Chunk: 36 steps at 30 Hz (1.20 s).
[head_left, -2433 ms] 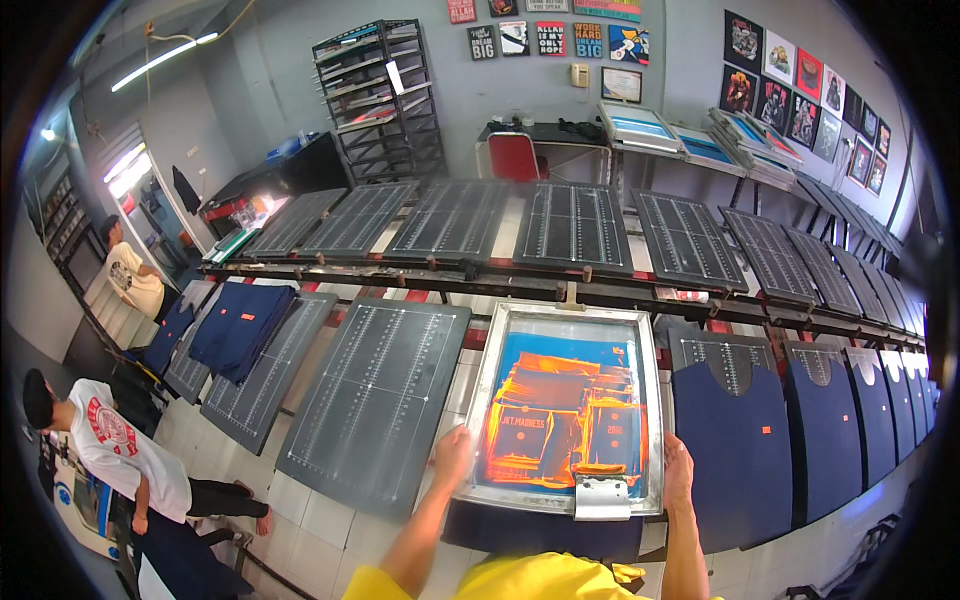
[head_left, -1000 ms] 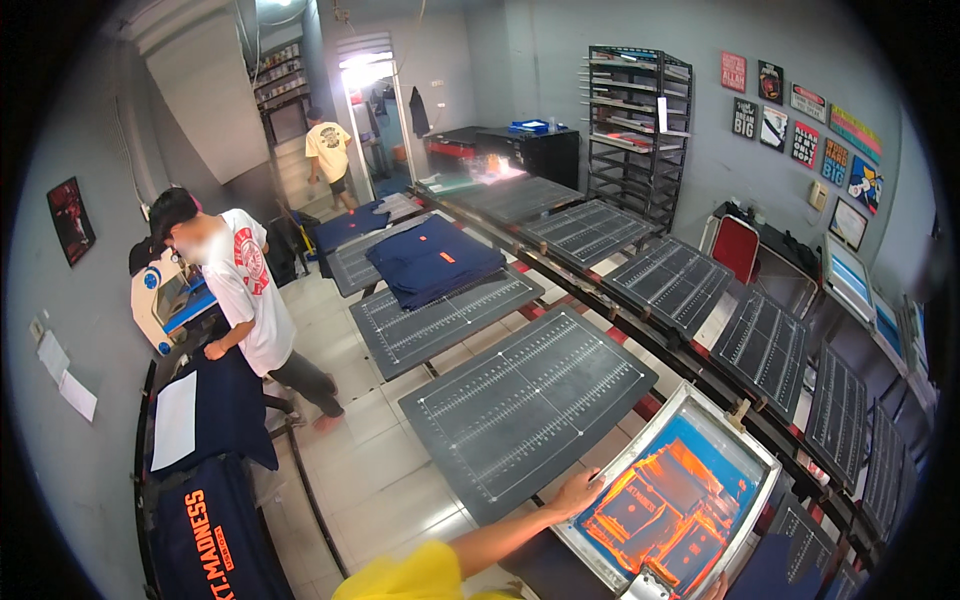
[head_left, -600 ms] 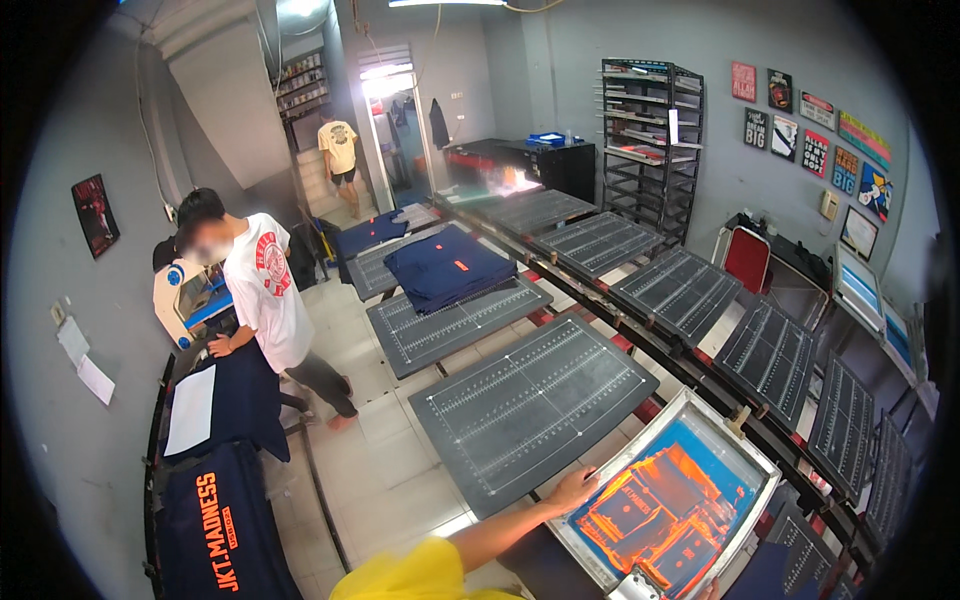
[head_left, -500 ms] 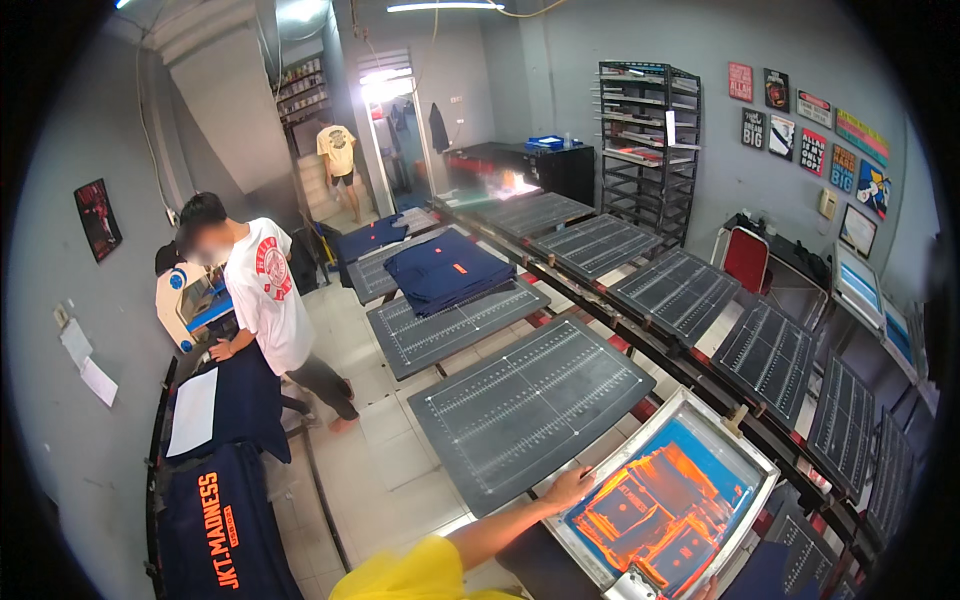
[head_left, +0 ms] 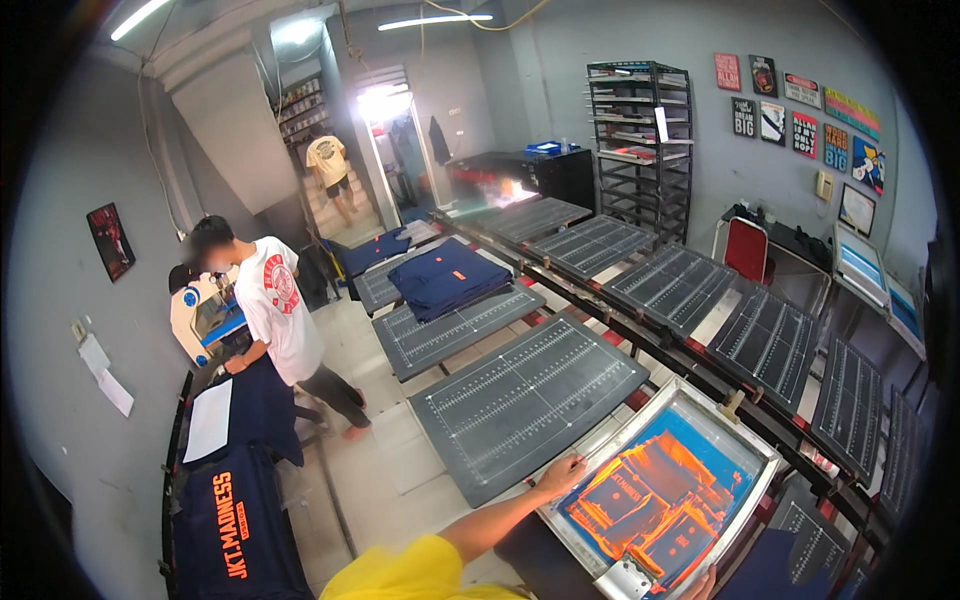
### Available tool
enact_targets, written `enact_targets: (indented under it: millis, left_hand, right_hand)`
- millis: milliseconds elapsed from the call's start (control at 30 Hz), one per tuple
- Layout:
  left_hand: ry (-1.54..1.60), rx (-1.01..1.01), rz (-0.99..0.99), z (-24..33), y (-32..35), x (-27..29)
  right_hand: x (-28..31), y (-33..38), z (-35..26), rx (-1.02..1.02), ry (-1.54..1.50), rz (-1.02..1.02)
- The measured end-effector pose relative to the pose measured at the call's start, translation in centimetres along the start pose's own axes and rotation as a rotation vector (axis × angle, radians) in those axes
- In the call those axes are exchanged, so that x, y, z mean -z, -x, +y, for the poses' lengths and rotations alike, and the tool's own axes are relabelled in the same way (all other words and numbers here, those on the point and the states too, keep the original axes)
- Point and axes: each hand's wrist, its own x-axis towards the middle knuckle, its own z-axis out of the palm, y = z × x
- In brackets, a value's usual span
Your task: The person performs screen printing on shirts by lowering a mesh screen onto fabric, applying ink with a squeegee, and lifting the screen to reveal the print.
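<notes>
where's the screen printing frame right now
In the head view the screen printing frame lies at lower right, just right of the empty grey platen. The left hand grips its left edge, the right hand its near edge.

Light: bright, even | Source: ceiling tube lamps [head_left: 432,20], plus glare from the lit doorway [head_left: 385,100] | Shadows: soft, faint | Distortion: strong fisheye, straight edges bow, black vignette at corners | Focus: mostly sharp, softer toward rim
</notes>
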Motion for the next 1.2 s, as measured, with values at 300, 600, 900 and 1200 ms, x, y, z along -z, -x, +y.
enact_targets:
  millis: [300,600,900,1200]
  left_hand:
    - [-0.066,0.097,-0.015,1.4,-0.2,0.0]
    - [0.149,0.112,-0.034,-4.0,-1.3,-0.2]
    - [0.016,0.052,-0.110,-5.4,-0.4,0.5]
    - [0.141,0.015,-0.110,-0.5,0.3,1.5]
  right_hand:
    - [-0.1,0.2,1.4,-0.106,-0.065,-0.004]
    - [1.1,-1.4,-1.4,-0.158,-0.131,-0.044]
    - [1.2,0.4,0.1,-0.211,-0.119,-0.057]
    - [0.0,5.2,8.9,-0.142,0.005,-0.061]
